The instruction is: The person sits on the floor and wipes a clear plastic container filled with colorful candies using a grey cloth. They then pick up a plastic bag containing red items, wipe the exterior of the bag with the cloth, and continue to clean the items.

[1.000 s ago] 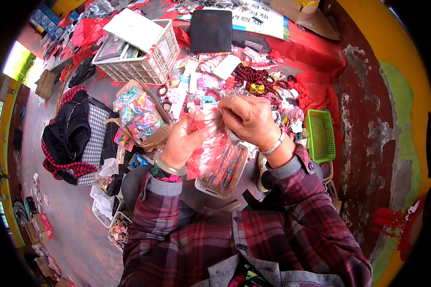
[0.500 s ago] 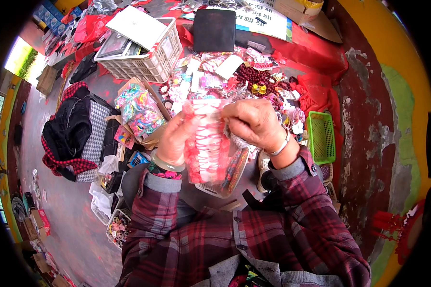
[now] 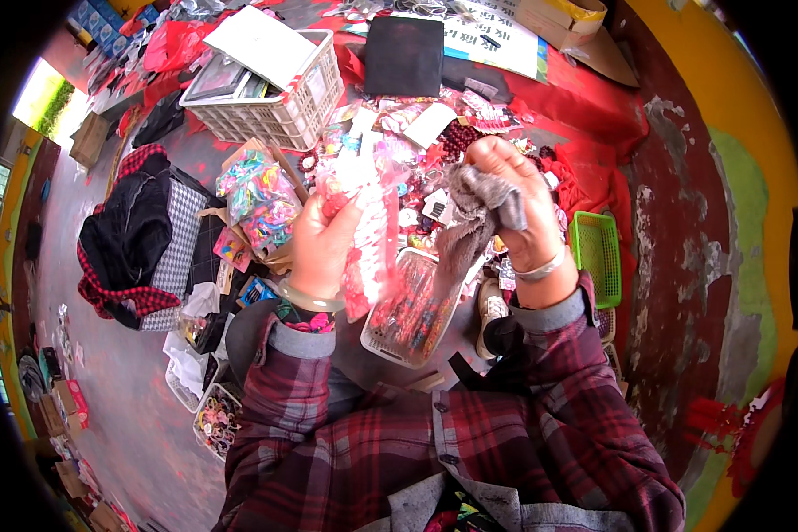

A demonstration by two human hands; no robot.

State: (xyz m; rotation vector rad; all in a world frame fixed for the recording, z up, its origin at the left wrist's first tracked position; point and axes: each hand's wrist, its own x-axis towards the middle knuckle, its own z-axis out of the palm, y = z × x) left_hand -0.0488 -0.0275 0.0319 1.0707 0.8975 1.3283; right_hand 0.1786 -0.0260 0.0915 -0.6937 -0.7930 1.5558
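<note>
My left hand (image 3: 322, 244) grips a clear plastic packet (image 3: 370, 257) with red and white contents, which hangs upright and partly catches glare. Apart from it on the right, my right hand (image 3: 521, 208) is closed around a crumpled grey-brown cloth (image 3: 474, 213), one end of which dangles down. Below and between the hands stands a white plastic basket (image 3: 397, 353) with several packets of small red and coloured pieces in it. Behind the hands spreads a pile of small goods, among them dark red beads (image 3: 457, 140) and a white card (image 3: 430, 125).
A large beige crate (image 3: 284, 124) stands at the far left, and a black flat case (image 3: 403, 58) lies beyond the pile. A cardboard box of colourful packets (image 3: 262, 199) sits left of my left hand. To the right is a green basket (image 3: 596, 257), near a peeling wall (image 3: 683, 293).
My right hand has drawn away from the packet, up and to the right, and the cloth in it now shows. The packet has turned more edge-on in my left hand.
</note>
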